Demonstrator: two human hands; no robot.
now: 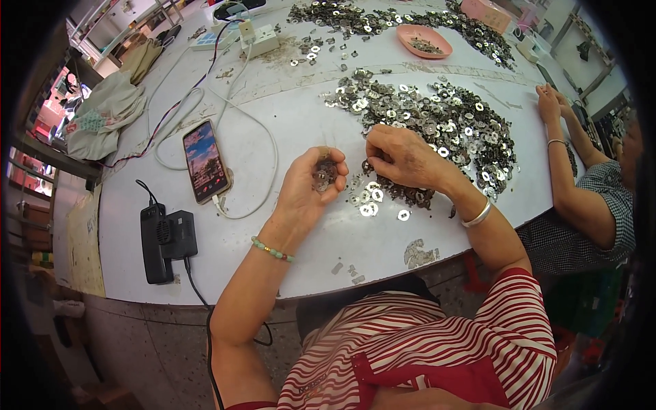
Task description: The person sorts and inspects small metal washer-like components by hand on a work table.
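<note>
Left hand point(305, 184) cups metal pieces point(324, 176), right hand point(408, 158) at their pile point(471, 130).

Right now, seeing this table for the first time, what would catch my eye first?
Probably the big, glinting pile of small metal parts on the pale table, with the right hand at its near-left edge. Just left of that, the left hand cups some metal pieces. Farther left lies a phone with its screen lit, while a pink dish sits beyond the pile.
</note>
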